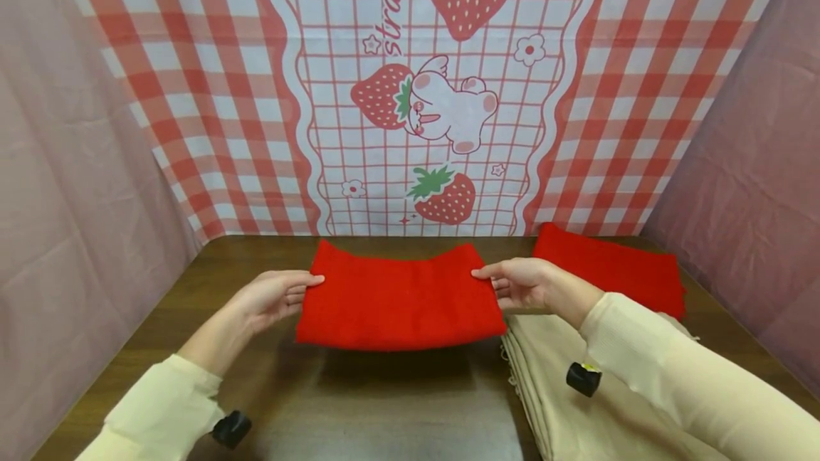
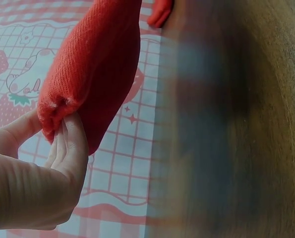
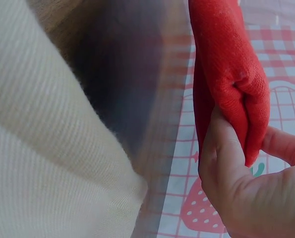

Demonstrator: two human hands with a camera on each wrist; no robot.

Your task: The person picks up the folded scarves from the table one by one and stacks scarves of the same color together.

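A folded red knit cloth (image 1: 400, 304) hangs above the table between both hands, its middle sagging a little. My left hand (image 1: 275, 297) pinches its left edge, thumb on top and fingers underneath. On the other side, my right hand (image 1: 522, 283) pinches the right edge in the same way. The left wrist view shows the layered end of the red cloth (image 2: 68, 94) between thumb and fingers. In the right wrist view, the opposite folded end of the cloth (image 3: 239, 94) is held between thumb and fingertips.
Another folded red cloth (image 1: 608, 269) lies at the back right of the brown wooden table (image 1: 256, 390). In front of it is a stack of folded beige cloth (image 1: 564, 404), partly under the right forearm. A strawberry-print curtain (image 1: 410, 183) stands behind the table, with pink drapes (image 1: 83, 162) at the sides.
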